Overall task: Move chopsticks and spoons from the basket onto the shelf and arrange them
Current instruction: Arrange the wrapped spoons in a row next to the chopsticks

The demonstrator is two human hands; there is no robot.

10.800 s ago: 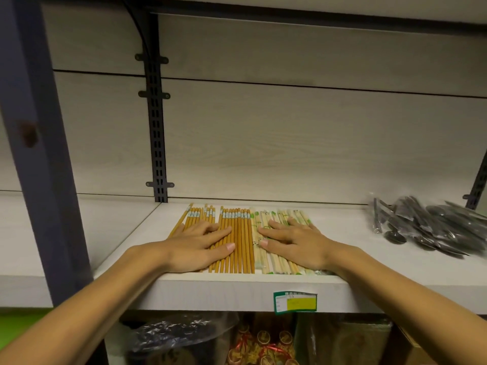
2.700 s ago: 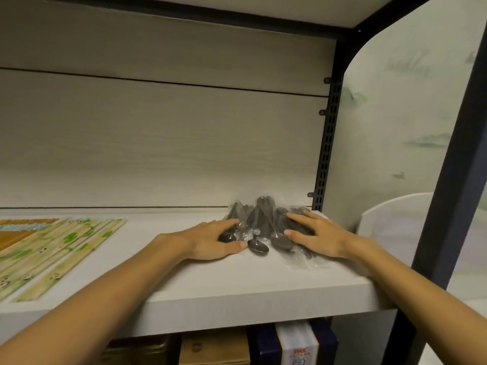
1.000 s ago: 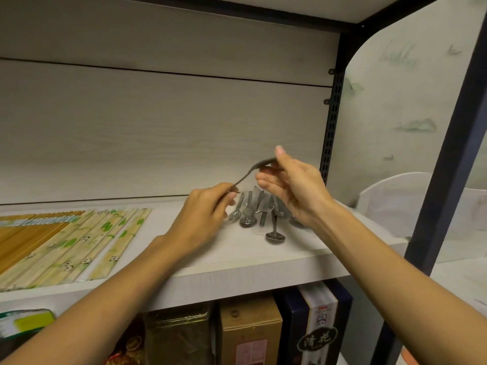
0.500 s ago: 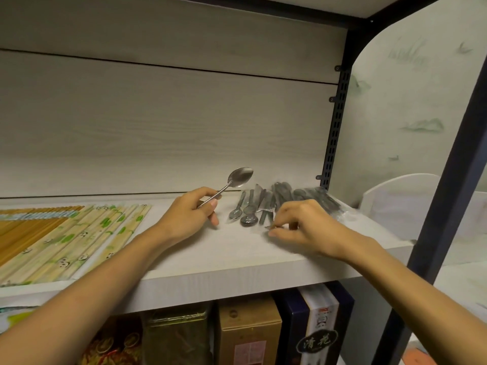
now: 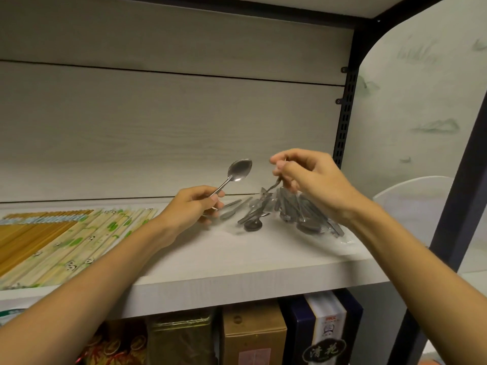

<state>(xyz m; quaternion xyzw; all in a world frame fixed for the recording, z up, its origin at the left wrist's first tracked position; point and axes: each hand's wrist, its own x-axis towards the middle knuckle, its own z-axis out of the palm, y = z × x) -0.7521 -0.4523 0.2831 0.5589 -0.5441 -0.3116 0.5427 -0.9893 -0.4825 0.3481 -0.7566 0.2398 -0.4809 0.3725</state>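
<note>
In the head view, a metal spoon (image 5: 239, 170) is held up by its handle in the left hand (image 5: 193, 206), the fingers being curled around the handle and the bowl raised above the shelf (image 5: 237, 262), probably so that it can be kept apart from the rest while the sorting is done. A second spoon (image 5: 274, 186) is pinched by the fingertips of the right hand (image 5: 311, 180) and lifted out of the spoon pile (image 5: 284, 214), which lies in a loose heap near the right end of the shelf, partly in clear wrapping. The chopsticks (image 5: 66, 235) are already laid in flat rows at the left of the same shelf, well apart from the spoons. The basket is not seen. It is judged that the spoons are being separated one after another, because a tangled heap cannot be arranged neatly.
</note>
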